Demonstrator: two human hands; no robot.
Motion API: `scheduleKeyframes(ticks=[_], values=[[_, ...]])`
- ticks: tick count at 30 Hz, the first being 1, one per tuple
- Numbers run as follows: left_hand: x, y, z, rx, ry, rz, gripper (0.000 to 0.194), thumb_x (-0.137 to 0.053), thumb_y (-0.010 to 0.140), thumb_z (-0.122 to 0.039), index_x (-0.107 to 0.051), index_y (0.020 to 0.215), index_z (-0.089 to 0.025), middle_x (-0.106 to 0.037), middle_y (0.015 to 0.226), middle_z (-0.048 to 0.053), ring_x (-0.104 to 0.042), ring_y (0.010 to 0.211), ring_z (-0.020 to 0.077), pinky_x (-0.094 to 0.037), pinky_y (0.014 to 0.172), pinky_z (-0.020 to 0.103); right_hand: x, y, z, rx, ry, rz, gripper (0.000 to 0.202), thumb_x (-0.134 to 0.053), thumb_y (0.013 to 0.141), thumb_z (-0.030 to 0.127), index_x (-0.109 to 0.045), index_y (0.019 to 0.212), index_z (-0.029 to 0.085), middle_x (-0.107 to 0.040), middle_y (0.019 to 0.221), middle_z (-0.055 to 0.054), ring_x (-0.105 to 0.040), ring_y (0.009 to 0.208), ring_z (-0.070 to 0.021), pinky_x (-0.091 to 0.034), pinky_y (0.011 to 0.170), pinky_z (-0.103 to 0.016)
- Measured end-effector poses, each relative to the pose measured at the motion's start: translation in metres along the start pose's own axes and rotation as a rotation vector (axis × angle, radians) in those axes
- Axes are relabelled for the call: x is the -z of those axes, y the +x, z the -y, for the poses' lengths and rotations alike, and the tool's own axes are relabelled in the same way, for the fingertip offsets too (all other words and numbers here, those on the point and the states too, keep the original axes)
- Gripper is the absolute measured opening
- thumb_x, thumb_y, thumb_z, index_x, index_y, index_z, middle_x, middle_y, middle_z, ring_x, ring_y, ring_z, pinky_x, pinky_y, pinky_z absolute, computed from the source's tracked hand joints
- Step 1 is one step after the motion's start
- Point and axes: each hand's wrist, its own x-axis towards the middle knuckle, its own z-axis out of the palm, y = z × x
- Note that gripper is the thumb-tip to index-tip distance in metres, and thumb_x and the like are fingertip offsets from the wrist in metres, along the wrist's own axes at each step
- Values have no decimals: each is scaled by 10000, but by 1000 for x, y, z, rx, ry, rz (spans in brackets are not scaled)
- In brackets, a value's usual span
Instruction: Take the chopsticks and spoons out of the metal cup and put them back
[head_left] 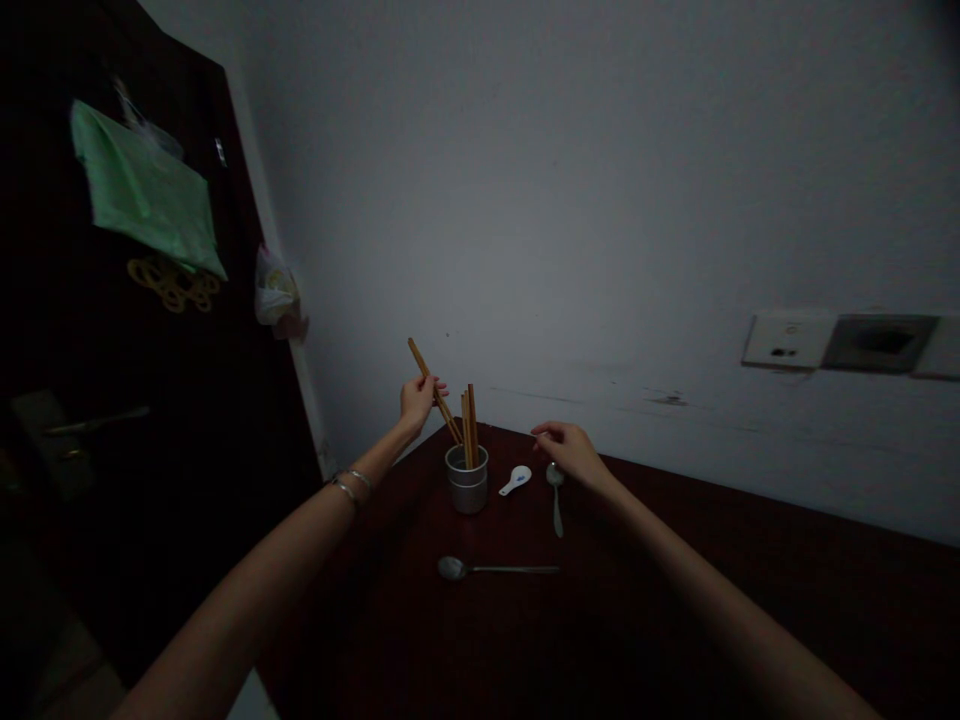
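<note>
My left hand (pixel 420 400) is closed around a pair of wooden chopsticks (pixel 420 359), which slant down so their lower ends reach the mouth of a grey metal cup (pixel 469 492). Several more chopsticks (pixel 470 425) stand in that cup. To the right of it, my right hand (pixel 568 447) hovers with loosely bent fingers and nothing visible in them. Just below that hand lies a metal spoon (pixel 556 490), its bowl towards the wall. Between cup and hand is a white soup spoon (pixel 516 480) with a blue mark. A longer metal spoon (pixel 487 570) lies crosswise nearer to me.
The dark red table (pixel 510 640) meets a pale wall (pixel 525 250). On the left is a dark door (pixel 187 420) with a handle (pixel 94 420) and a hanging green cloth (pixel 146 190). Wall sockets (pixel 789 341) are at the right. The room is dim.
</note>
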Motion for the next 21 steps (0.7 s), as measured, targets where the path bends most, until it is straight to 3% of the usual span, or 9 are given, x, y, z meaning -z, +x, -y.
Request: scheduleKeyframes(ticks=[3, 5, 7, 10, 15, 21], values=[[0, 6, -30, -117, -4, -76, 190, -440, 827, -269, -531, 834, -102, -650, 753, 86, -624, 561, 118, -471, 512, 203, 13, 2, 15, 35, 9, -51, 254, -455, 714, 195, -635, 877, 121, -659, 694, -49, -576, 603, -123, -423, 568, -218], [-5, 4, -51, -186, -22, -55, 211, -453, 822, -297, -535, 852, -105, -652, 767, 86, -628, 570, 119, -474, 513, 202, 20, 4, 28, 62, 47, -81, 256, -462, 731, 221, -635, 888, 118, -653, 710, -54, -565, 593, -115, -425, 545, -216], [-16, -5, -70, -220, -41, 25, 230, -460, 822, -314, -545, 860, -103, -656, 781, 93, -635, 596, 128, -478, 512, 203, 26, 5, 45, 92, 104, -89, 284, -463, 755, 274, -634, 917, 116, -652, 752, -66, -555, 590, -114, -418, 489, -207], [-39, -30, -92, -161, -40, 173, 222, -507, 804, -315, -558, 816, -99, -663, 772, 95, -641, 663, 144, -489, 524, 204, 31, 3, 73, 151, 177, -62, 357, -467, 777, 378, -638, 955, 120, -654, 830, -89, -556, 618, -125, -385, 407, -184], [-73, -72, -107, -95, -79, 370, 204, -569, 772, -304, -580, 761, -101, -669, 751, 89, -618, 593, 142, -507, 503, 254, 30, -6, 106, 275, 170, 10, 324, -501, 767, 388, -670, 878, 134, -639, 746, -50, -501, 540, -82, -361, 404, -166], [-83, -88, -105, -92, -105, 428, 213, -594, 753, -317, -600, 711, -108, -667, 725, 78, -595, 557, 110, -502, 512, 222, 28, -9, 99, 211, 223, -50, 261, -554, 717, 368, -646, 777, 131, -580, 635, -16, -466, 499, -73, -360, 374, -162]])
